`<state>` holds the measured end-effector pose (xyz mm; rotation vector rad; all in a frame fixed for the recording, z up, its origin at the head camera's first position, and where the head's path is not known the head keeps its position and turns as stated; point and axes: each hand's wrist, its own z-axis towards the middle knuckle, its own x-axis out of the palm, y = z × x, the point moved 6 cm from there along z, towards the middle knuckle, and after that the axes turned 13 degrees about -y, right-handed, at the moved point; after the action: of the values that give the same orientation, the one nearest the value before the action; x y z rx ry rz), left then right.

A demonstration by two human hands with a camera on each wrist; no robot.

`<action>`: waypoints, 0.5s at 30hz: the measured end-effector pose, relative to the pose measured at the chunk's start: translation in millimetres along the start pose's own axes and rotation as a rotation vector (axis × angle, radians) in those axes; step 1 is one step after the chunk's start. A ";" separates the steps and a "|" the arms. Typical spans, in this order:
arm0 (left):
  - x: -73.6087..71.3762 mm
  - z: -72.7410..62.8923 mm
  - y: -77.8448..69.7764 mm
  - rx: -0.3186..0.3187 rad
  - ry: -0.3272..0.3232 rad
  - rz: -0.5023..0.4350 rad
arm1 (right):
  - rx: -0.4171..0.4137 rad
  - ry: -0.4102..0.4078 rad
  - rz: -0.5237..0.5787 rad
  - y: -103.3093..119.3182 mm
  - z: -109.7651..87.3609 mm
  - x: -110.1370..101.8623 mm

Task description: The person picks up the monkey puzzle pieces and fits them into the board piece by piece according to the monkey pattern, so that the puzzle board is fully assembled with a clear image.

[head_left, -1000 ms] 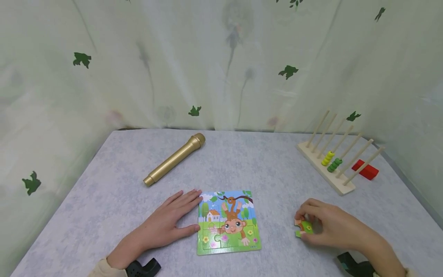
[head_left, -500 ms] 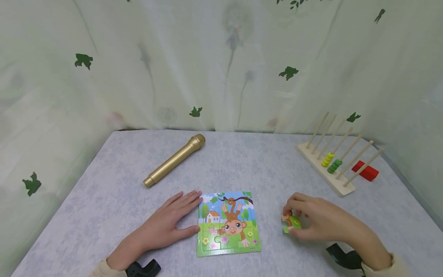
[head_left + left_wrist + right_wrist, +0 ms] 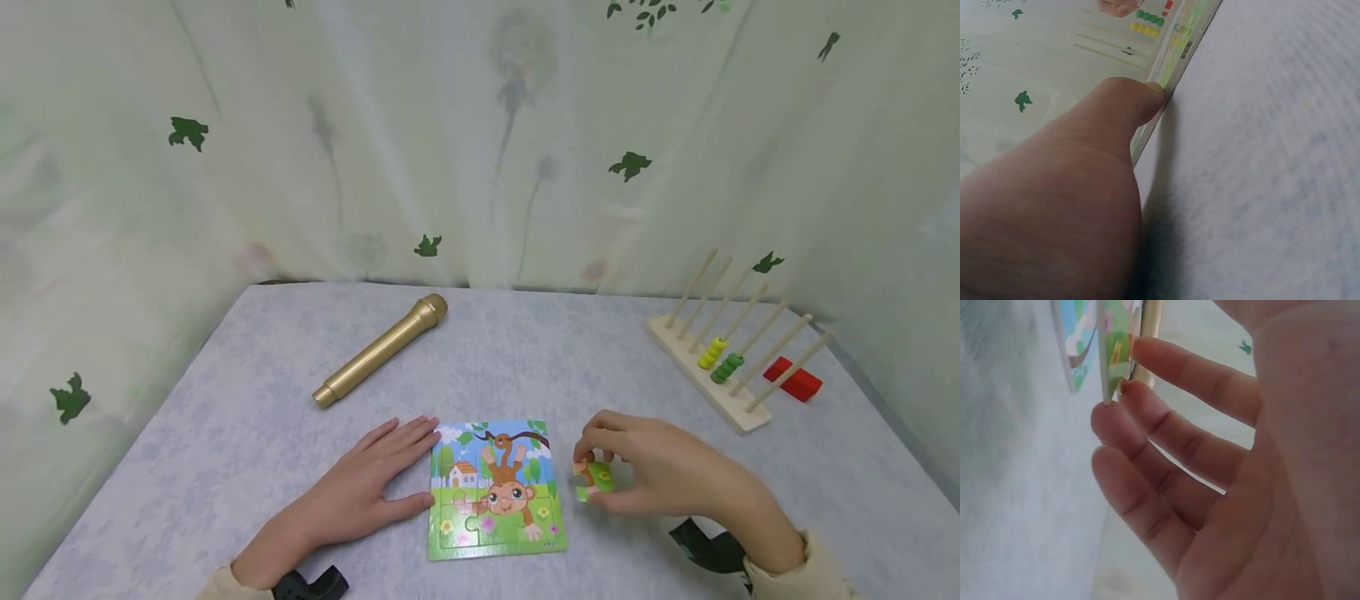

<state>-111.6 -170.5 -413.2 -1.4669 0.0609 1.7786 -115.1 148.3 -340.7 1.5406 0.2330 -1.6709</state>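
Observation:
On the table, a square jigsaw puzzle [image 3: 487,546] with a monkey picture lies in front of me. My left hand [image 3: 356,492] rests palm down beside it, fingers stretched, fingertips and thumb touching its left edge; the left wrist view shows the thumb [image 3: 1119,103] against that edge. To the right of the puzzle, my right hand [image 3: 667,467] pinches a green and brown puzzle piece [image 3: 602,476] between thumb and fingers, a small gap away from the board. In the right wrist view the piece [image 3: 1117,353] stands at the fingertips.
A gold toy microphone [image 3: 378,352] lies behind the left hand. At the back right stands a wooden peg rack [image 3: 697,367] with yellow beads [image 3: 712,353] and green beads [image 3: 727,368] on pegs. A red block [image 3: 795,380] sits behind it. A patterned curtain [image 3: 480,167] borders the table.
My right hand has moved left, carrying the puzzle piece from well right of the puzzle to close by its right edge. The left hand stays in place.

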 end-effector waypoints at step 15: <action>-0.5 -0.4 -0.4 -0.001 0.007 0.002 | -0.157 -0.079 0.031 17.2 7.2 28.6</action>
<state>-111.0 -170.8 -412.7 -1.4742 0.0649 1.7759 -106.1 120.2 -357.8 1.3528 0.2901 -1.6451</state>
